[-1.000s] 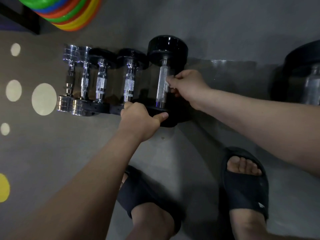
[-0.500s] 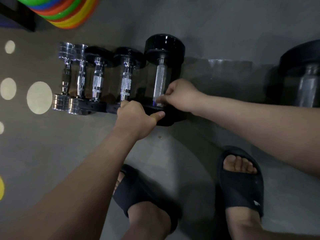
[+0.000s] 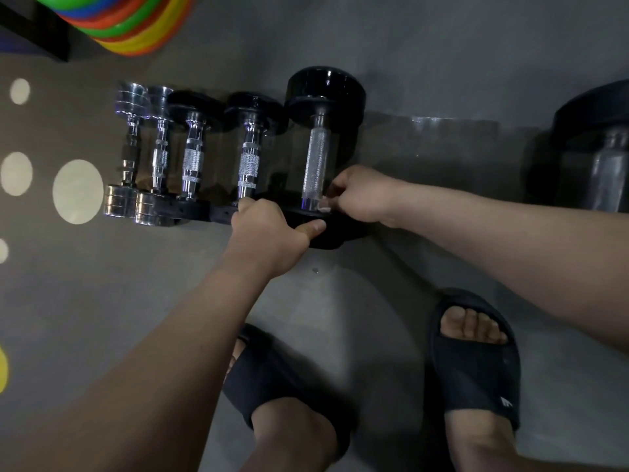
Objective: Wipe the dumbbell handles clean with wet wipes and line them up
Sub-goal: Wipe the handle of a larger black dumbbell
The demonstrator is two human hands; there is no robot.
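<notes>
The right hand [image 3: 360, 195] has been sliding down the handle [image 3: 316, 158] of the big black dumbbell [image 3: 326, 93], from the middle of the knurled bar to its near end, while the left hand [image 3: 269, 233] is staying where it was. The right hand's grip is closing round the bottom of the handle, fingers curled, with a pale scrap [image 3: 323, 203] showing at the fingertips. I cannot tell whether that scrap is a wipe. The left hand's grip is clamping the near weight of the same dumbbell, fingers curling over its top edge and the thumb pressing flat along its side. This dumbbell is lying on the floor [image 3: 136, 284] at the right end of a row of five. To its left two smaller black dumbbells [image 3: 250, 158] are lying side by side, then two chrome dumbbells [image 3: 131, 148], all parallel and packed close together. Another large dumbbell [image 3: 599, 158] is sitting well apart at the right edge. A stack of coloured discs [image 3: 136, 25] is showing in the top left corner. The person is standing in black slippers [image 3: 476, 362] just behind the row.
</notes>
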